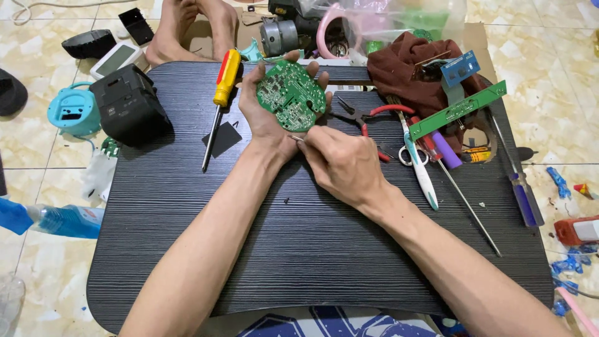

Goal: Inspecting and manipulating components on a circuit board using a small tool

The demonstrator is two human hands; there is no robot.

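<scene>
Round green circuit board (289, 95) lies cradled in the upturned left hand (269, 118), held above the far middle of the black lap table (293, 249), its component side facing up. The left fingers curl round the board's far edge, grasping it. The right hand (340, 163), just nearer than the board, is pinched shut on a thin metal tool (297, 139) whose tip meets the board's near edge; what kind of tool it is cannot be told.

As a judgement, the stripping-down is well along: the board is already free of any housing, and a black casing (130, 105) sits well left of it. What is left seems to be fine work on the board itself.

Its surface is crowded with small parts and pale solder points, with notches cut into the rim. A yellow-handled screwdriver (223, 93) lies just left of the board, red-handled pliers (368, 118) just right of it, and a long green strip board (457, 110) rests farther right against a brown cloth (405, 68).
</scene>
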